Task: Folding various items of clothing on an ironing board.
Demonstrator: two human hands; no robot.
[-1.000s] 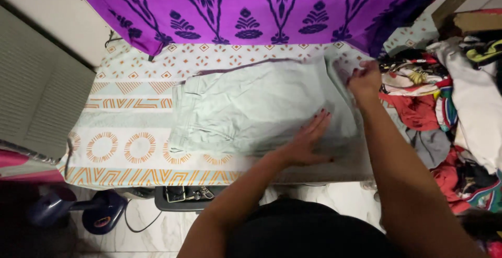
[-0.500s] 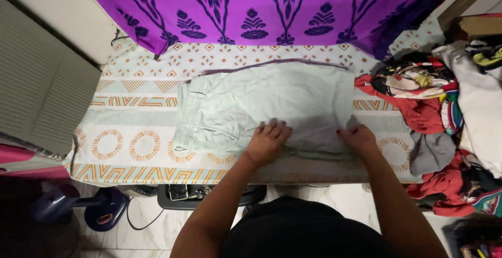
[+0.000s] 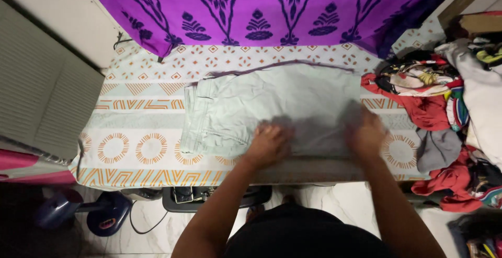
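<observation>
A pale green garment (image 3: 272,104), folded into a rough rectangle, lies on a table covered with a white and orange patterned cloth (image 3: 141,127). My left hand (image 3: 269,143) rests on the garment's near edge, towards the middle. My right hand (image 3: 366,135) is on the garment's near right corner. Both hands are blurred by motion, so I cannot tell whether the fingers grip the fabric or press flat on it.
A purple cloth with dark blue patterns (image 3: 272,7) hangs along the far edge. A heap of mixed coloured clothes (image 3: 444,106) fills the right side. A white louvred panel (image 3: 42,85) stands at the left. Below the table are a dark box (image 3: 193,198) and a blue appliance (image 3: 94,213).
My right hand came from the garment's far right corner to its near right corner. My left hand shifted left along the near edge. The garment's right part now lies folded flat.
</observation>
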